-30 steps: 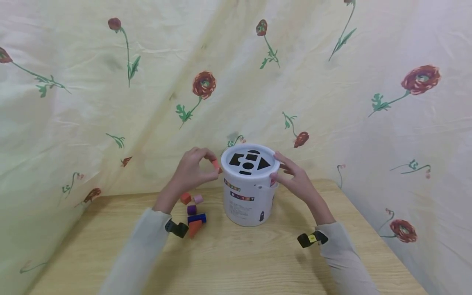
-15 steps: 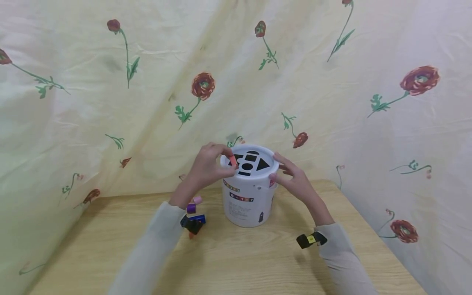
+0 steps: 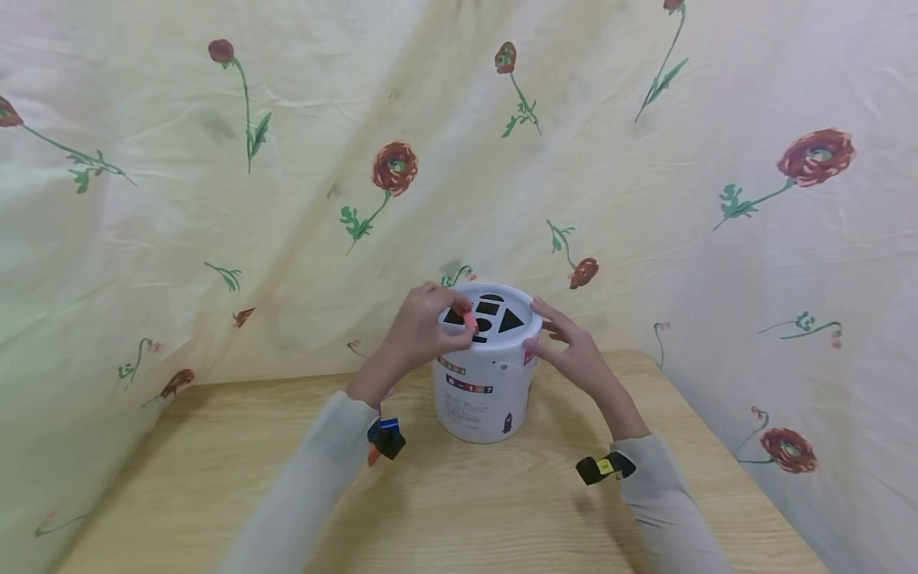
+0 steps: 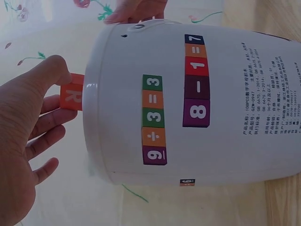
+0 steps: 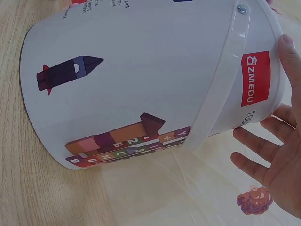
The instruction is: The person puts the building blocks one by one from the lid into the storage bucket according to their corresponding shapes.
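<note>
We record a draped nook: flower-printed cloth [image 3: 294,219] behind and beside a wood-grain tabletop [image 3: 495,506]; room type unclear.

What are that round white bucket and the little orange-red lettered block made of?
Round white bucket: probably plastic, smooth and softly glossy, judging by the sheen along its rim. Small orange-red lettered block: perhaps painted wood, flat and evenly coloured, though no grain shows.
</note>
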A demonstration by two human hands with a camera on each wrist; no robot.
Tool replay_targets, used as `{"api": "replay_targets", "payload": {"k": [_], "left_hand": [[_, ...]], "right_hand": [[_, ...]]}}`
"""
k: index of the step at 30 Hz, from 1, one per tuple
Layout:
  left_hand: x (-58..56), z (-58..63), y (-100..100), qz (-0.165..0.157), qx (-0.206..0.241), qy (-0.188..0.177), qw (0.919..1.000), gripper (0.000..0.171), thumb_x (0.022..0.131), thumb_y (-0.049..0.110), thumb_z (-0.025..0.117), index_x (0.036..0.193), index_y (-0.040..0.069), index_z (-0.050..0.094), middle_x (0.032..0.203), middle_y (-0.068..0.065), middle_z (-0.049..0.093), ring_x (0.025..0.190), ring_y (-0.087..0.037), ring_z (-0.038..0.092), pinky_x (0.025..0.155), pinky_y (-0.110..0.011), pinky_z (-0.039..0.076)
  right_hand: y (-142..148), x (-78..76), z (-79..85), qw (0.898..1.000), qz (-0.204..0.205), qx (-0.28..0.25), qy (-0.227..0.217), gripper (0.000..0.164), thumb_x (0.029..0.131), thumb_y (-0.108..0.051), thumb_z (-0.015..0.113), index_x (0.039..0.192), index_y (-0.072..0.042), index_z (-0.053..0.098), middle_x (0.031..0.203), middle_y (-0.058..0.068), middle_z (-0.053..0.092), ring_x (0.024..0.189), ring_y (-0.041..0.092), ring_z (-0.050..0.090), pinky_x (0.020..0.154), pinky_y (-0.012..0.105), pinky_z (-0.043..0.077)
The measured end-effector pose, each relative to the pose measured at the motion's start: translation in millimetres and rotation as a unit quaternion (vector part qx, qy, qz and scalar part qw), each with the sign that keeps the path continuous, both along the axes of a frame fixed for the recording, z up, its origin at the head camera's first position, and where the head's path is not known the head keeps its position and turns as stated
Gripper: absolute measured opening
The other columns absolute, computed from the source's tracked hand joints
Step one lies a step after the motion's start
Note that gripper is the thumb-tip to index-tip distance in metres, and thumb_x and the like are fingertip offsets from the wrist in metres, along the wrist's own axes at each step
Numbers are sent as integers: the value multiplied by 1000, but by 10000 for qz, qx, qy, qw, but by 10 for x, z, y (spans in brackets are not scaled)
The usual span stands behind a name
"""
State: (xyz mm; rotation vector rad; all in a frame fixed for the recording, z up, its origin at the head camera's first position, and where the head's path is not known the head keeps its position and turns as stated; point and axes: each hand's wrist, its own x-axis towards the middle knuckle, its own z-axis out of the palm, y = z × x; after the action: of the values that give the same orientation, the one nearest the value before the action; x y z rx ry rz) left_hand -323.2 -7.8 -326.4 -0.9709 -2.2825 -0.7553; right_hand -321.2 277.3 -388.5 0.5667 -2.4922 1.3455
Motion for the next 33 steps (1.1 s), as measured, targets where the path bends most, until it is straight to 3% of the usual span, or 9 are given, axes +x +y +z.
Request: {"api": "replay_targets", "payload": {"k": [11, 33], "left_hand": [[-39, -80, 52, 147, -408, 268, 9987, 23, 86, 26, 79, 104, 12, 78, 96, 0, 74, 92, -18, 53, 90, -38, 47], [-26, -111, 95, 191, -356, 163, 9991, 24, 89, 35, 79, 100, 14, 79, 93, 0, 75, 90, -17, 53, 88, -38, 46]], "right_hand": [[-3, -4, -4, 10000, -4, -22, -5, 72, 96, -31, 72, 159, -23, 37, 168, 1, 30, 144, 38, 45, 116, 61, 35], [1, -11, -16, 9999, 28, -41, 121, 72, 96, -30, 72, 158, -21, 38, 168, 2, 31, 142, 38, 48, 115, 60, 37]]}}
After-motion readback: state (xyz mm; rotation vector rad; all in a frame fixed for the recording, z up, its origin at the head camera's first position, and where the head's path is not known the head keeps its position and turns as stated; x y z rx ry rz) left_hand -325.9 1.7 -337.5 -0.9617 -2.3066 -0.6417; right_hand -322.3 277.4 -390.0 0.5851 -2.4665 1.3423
